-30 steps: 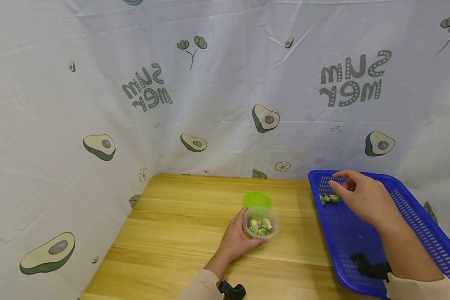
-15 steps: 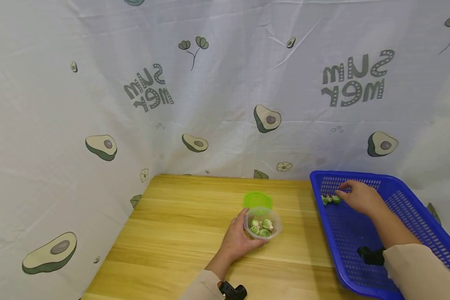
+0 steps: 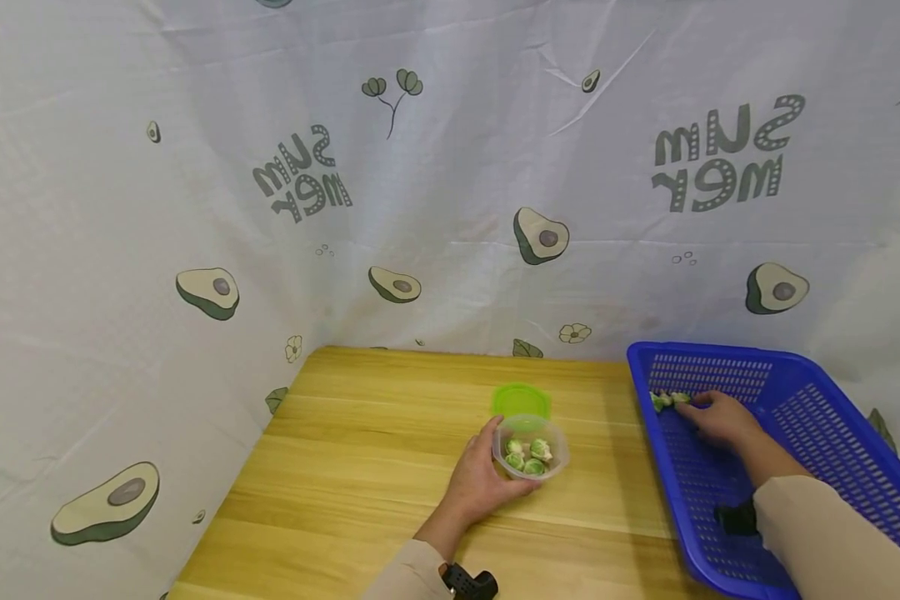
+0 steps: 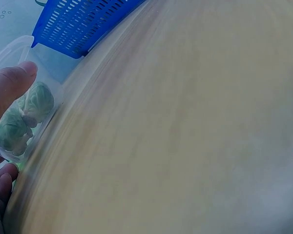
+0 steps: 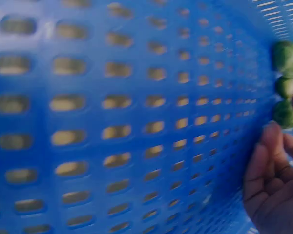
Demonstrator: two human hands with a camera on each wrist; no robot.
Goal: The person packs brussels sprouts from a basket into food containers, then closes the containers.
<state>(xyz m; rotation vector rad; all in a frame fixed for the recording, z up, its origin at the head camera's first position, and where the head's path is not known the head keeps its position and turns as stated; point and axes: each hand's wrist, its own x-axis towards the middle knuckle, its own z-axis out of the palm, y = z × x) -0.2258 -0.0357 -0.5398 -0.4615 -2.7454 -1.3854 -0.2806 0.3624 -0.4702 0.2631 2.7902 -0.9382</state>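
My left hand holds a small clear plastic container at its side, thumb and fingers spread round the wall. Several Brussels sprouts lie inside it; in the left wrist view, two sprouts show through the wall under the thumb. Inside the blue basket, my right hand reaches to a short row of Brussels sprouts at the far left corner. In the right wrist view, its fingertips are right at the nearest sprout, thumb and fingers apart on either side of it.
A green lid lies on the wooden table just behind the container. The basket's raised, slotted walls surround my right hand. A printed cloth hangs behind and to the left of the table.
My right hand has come down and forward into the basket, from above it to the row of sprouts. My left hand and the container stay in place; the head view shifts slightly.
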